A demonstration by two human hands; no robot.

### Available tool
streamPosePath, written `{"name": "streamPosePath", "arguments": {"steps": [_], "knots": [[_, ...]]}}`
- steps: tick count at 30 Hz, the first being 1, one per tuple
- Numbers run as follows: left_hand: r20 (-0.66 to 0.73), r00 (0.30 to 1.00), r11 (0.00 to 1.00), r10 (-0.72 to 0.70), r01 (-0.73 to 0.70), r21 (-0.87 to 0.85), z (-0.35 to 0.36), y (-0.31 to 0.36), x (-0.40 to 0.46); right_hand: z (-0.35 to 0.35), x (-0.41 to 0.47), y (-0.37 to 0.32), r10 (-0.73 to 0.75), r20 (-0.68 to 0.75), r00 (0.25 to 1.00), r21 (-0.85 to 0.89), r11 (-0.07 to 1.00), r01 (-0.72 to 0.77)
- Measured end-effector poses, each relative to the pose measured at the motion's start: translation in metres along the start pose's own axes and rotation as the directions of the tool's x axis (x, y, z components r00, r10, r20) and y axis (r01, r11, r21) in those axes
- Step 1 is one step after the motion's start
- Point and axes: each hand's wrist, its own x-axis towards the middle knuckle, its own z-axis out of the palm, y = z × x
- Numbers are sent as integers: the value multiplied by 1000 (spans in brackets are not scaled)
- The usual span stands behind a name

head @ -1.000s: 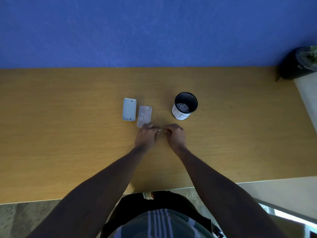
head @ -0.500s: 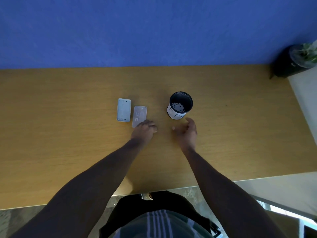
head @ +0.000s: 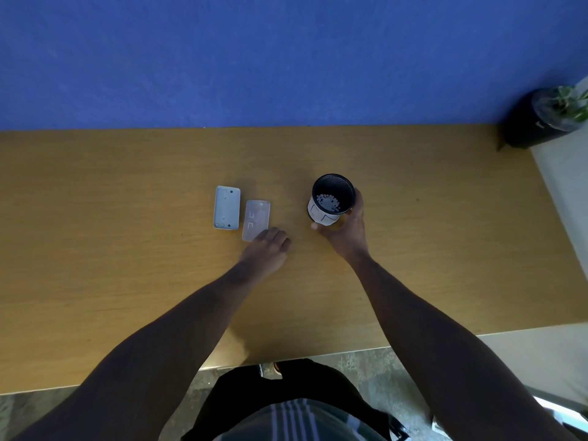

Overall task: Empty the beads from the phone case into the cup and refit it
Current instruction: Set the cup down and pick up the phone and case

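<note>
A cup [head: 331,198], white outside and black inside, stands on the wooden table [head: 127,265] with small white beads [head: 329,202] at its bottom. My right hand [head: 345,230] wraps around the cup's near and right side. Left of it lie two flat pieces side by side: a pale grey-blue phone [head: 226,207] and a translucent phone case [head: 256,218]. My left hand [head: 267,249] rests with curled fingers on the table, its fingertips over the near end of the case. Whether it grips the case is unclear.
A blue wall runs along the table's far edge. A dark pot with a green plant [head: 547,119] stands at the far right corner. The table's near edge lies just ahead of my body.
My right hand has moved from beside the left hand, forward and to the right, and closed around the cup. My left hand has stayed at the near end of the case.
</note>
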Motion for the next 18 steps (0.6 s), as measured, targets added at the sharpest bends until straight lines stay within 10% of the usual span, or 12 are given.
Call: {"name": "streamPosePath", "arguments": {"steps": [18], "knots": [[24, 1000, 991, -6, 3, 134, 14, -2, 6, 6, 14, -7, 60, -45, 997, 14, 998, -59]]}}
